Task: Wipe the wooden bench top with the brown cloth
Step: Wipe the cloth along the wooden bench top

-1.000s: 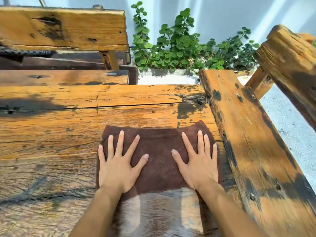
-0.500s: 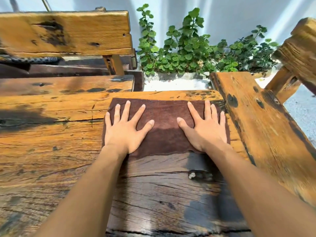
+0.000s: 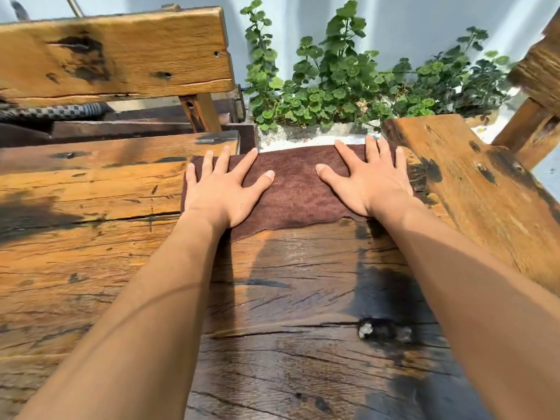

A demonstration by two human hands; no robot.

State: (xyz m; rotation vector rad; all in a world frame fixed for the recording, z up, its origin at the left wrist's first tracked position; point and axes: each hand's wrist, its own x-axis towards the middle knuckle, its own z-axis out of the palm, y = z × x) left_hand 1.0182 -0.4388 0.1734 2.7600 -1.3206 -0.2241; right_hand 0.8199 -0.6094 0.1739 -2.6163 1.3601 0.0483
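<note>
The brown cloth (image 3: 298, 189) lies spread flat at the far edge of the wooden bench top (image 3: 91, 253). My left hand (image 3: 222, 189) presses palm-down on the cloth's left part, fingers spread, fingertips at its far edge. My right hand (image 3: 369, 183) presses palm-down on its right part in the same way. Neither hand grips the cloth. The wood between my forearms looks darker and wet-shiny behind the cloth's near edge.
A second wooden bench (image 3: 485, 192) adjoins on the right, angled away. A bench backrest plank (image 3: 115, 56) stands at the back left. Green plants (image 3: 348, 86) in a white planter sit just beyond the cloth's far edge, in front of a white wall.
Both hands have pushed the cloth away from me across the bench top to its far edge, leaving a darker streak of wood behind it.
</note>
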